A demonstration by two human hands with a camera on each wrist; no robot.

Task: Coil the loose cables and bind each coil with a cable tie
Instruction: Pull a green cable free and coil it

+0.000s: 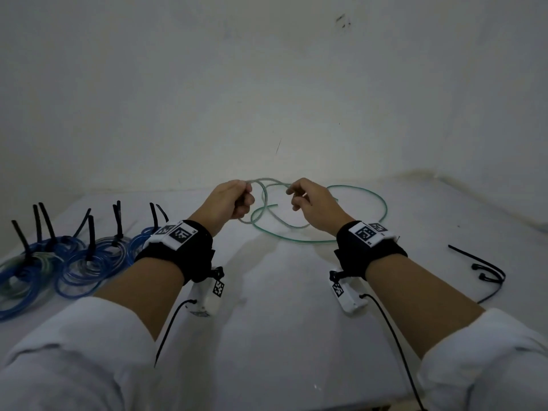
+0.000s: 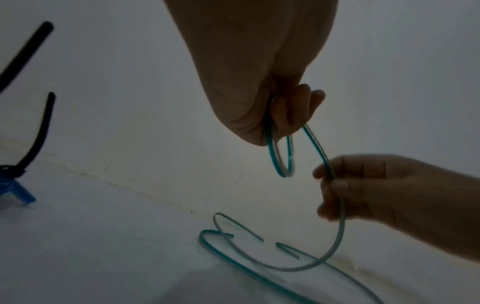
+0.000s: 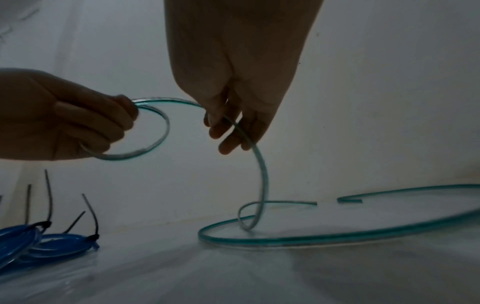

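A loose green translucent cable lies in wide curves on the white table. My left hand is raised above the table and grips a small loop of this cable in its curled fingers. From that loop a strand arcs over to my right hand, which pinches it between thumb and fingers. Below the right hand the cable drops to the table and runs into the big flat curve. Both cut ends lie on the table near each other.
Several blue cable coils, each bound with a black cable tie whose tail sticks up, sit at the left of the table. Loose black cable ties lie at the right. A white wall stands close behind the table.
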